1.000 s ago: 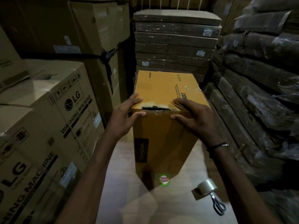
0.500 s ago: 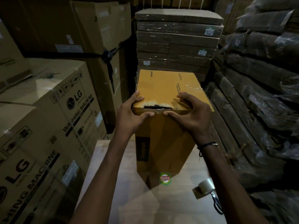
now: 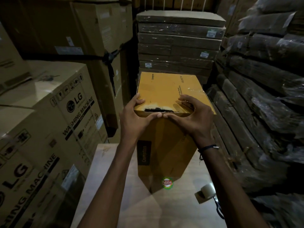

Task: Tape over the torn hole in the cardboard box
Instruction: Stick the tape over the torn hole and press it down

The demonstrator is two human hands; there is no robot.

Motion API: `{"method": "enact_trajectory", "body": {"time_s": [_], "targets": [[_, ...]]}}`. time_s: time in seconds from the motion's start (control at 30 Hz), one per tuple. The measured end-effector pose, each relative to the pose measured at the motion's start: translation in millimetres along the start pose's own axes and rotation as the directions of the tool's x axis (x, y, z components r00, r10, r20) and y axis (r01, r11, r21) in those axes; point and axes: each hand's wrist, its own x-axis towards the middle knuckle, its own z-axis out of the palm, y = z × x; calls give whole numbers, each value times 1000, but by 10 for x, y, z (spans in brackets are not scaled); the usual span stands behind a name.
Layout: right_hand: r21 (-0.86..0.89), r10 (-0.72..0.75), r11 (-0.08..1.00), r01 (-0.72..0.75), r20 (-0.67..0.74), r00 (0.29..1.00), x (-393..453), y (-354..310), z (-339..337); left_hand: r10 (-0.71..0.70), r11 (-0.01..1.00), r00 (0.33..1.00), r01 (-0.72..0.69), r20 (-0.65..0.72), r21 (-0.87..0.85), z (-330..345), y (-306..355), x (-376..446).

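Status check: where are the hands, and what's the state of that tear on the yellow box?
Left hand and right hand grip yellow box at its top front edge, thumbs meeting below torn hole. Hole uncovered. Tape roll and scissors lie unused on tabletop.

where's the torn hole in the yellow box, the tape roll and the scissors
dark torn hole in the yellow cardboard box (image 3: 158, 110), head view, middle of the gap
clear round tape roll (image 3: 207, 191), head view, outer curved side
black-handled metal scissors (image 3: 219, 209), head view, handle

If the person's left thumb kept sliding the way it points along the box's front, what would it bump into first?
Most likely the right hand's thumb: the left hand and right hand nearly meet tip to tip below the torn hole in the tall yellow cardboard box.
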Motion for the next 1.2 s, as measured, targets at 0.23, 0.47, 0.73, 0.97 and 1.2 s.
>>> {"method": "enact_trajectory", "body": {"time_s": [0.23,0.47,0.73,0.97,1.2], "targets": [[3,-43,999,43,91,995,-18,43,-62,14,1000,998,-15,60,24,-46,-29,-1],[21,19,1000,-19,32,999,17,-23,-68,-3,999,1000,3,26,36,-26,47,7],[50,-28,999,21,140,990,13,57,-134,10,1000,994,-13,107,21,-104,0,29],[93,35,994,-52,178,983,104,110,-184,28,999,982,-22,188,-38,-201,-49,74],[92,28,994,-52,242,970,125,138,-200,37,997,967,-21,250,-69,-236,-127,146]]}}
